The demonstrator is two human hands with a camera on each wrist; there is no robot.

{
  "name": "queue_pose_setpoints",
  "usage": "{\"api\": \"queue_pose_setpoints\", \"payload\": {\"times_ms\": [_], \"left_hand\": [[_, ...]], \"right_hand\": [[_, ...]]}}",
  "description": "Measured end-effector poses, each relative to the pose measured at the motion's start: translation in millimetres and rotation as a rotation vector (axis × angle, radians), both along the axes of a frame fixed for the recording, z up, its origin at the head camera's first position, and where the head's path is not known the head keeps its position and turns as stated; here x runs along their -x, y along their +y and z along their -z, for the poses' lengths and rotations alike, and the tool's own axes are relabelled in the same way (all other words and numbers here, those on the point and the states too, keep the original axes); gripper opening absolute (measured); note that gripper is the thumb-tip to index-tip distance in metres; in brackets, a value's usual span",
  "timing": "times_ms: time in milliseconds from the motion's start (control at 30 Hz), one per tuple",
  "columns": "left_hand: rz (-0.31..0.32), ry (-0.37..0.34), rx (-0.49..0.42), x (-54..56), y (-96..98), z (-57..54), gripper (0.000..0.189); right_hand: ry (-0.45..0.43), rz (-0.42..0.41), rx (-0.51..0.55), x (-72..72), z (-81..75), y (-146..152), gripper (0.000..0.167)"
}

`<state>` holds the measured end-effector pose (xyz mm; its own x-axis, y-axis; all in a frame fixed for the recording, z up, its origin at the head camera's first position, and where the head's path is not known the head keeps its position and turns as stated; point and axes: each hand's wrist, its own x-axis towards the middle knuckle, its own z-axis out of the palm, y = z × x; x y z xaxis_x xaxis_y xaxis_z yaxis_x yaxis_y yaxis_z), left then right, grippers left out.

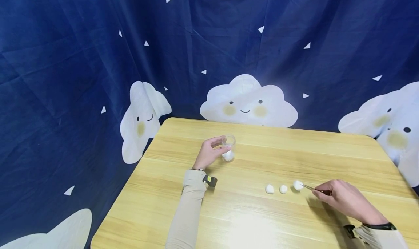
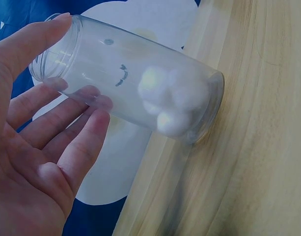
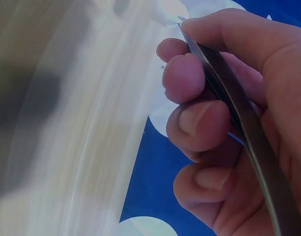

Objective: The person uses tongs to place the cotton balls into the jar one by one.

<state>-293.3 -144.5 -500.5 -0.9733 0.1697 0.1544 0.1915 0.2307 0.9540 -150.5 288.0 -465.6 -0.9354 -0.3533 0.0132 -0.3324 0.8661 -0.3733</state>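
In the head view my left hand [image 1: 209, 152] steadies a clear jar [image 1: 228, 141] by its upper part, thumb on one side and fingertips on the other. The jar stands upright on the table, its mouth uncovered. Several white cotton balls [image 2: 175, 101] are bunched at its bottom in the left wrist view. My right hand [image 1: 345, 200] pinches dark metal tweezers [image 3: 233, 101] between thumb and fingers. At their tips is a cotton ball [image 1: 298, 185], close over the table. To its left lie two more cotton balls, one nearer [image 1: 283, 189] and one farther [image 1: 269, 189].
The light wooden table [image 1: 248, 205] spreads under both hands, with its back edge close to a dark blue curtain [image 1: 229, 34] printed with white clouds. A small black wrist device [image 1: 211, 181] sits on the left sleeve.
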Motion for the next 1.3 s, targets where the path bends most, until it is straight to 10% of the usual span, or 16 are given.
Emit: {"api": "queue_pose_setpoints", "payload": {"times_ms": [1300], "left_hand": [[0.005, 0.015, 0.007, 2.4, -0.7, 3.4, 0.053]], "right_hand": [[0.131, -0.068, 0.021, 26.3, -25.4, -15.7, 0.008]]}}
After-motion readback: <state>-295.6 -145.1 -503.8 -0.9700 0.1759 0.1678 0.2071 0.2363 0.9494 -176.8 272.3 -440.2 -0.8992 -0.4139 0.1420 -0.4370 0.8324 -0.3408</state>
